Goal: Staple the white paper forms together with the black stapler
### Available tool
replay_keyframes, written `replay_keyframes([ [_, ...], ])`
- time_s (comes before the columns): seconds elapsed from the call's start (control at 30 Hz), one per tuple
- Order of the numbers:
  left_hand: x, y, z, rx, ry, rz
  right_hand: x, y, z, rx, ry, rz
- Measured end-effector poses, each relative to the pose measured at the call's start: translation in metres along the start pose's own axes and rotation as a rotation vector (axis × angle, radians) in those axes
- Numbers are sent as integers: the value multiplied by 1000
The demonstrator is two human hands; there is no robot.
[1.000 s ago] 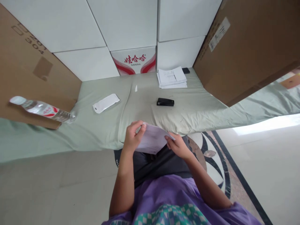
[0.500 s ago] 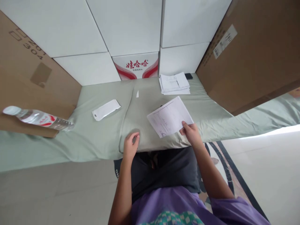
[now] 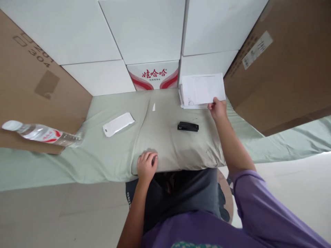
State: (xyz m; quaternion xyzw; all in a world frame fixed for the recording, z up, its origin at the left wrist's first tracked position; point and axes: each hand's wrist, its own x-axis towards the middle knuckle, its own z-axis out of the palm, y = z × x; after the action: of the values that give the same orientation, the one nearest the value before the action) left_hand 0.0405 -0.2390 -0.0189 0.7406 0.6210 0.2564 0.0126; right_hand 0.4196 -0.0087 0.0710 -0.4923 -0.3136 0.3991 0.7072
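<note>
A seated person lays a printed sheet point(image 3: 203, 89) onto a stack of papers point(image 3: 192, 103) at the far edge of a cloth-covered table point(image 3: 116, 151).

The right hand point(image 3: 218, 108), arm stretched forward, pinches the sheet's near right corner between thumb and fingers, the page lying over the stack beside a large cardboard carton point(image 3: 281, 65). The left hand point(image 3: 147, 165) rests at the table's near edge, fingers loosely curled and holding nothing. A black stapler point(image 3: 188, 126) lies on the cloth between the two hands; a white pouch point(image 3: 118, 123) and a plastic water bottle point(image 3: 41, 133) lie to the left. The step in hand appears to be adding the sheet to the pile; the next move would call for squaring it with the papers beneath and letting the corner go.
</note>
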Motion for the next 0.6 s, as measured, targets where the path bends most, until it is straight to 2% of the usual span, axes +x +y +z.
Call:
replay_keyframes([
  [0.13,-1,0,0,16,0,7,61,25,26,-170,176,233],
  [0.2,-1,0,0,23,-6,8,76,37,31,-322,195,315],
  [0.27,0,-1,-1,29,-11,9,85,45,30,-457,172,335],
  [0.33,1,0,-1,34,-15,9,91,50,28,-531,132,322],
  [0.47,1,0,-1,39,-26,-3,104,55,21,-526,-7,212],
  [0.53,0,-1,-3,11,-40,-26,114,57,13,-605,30,120],
  [0.6,4,-2,-6,-77,-67,-59,129,59,1,-755,162,-28],
])
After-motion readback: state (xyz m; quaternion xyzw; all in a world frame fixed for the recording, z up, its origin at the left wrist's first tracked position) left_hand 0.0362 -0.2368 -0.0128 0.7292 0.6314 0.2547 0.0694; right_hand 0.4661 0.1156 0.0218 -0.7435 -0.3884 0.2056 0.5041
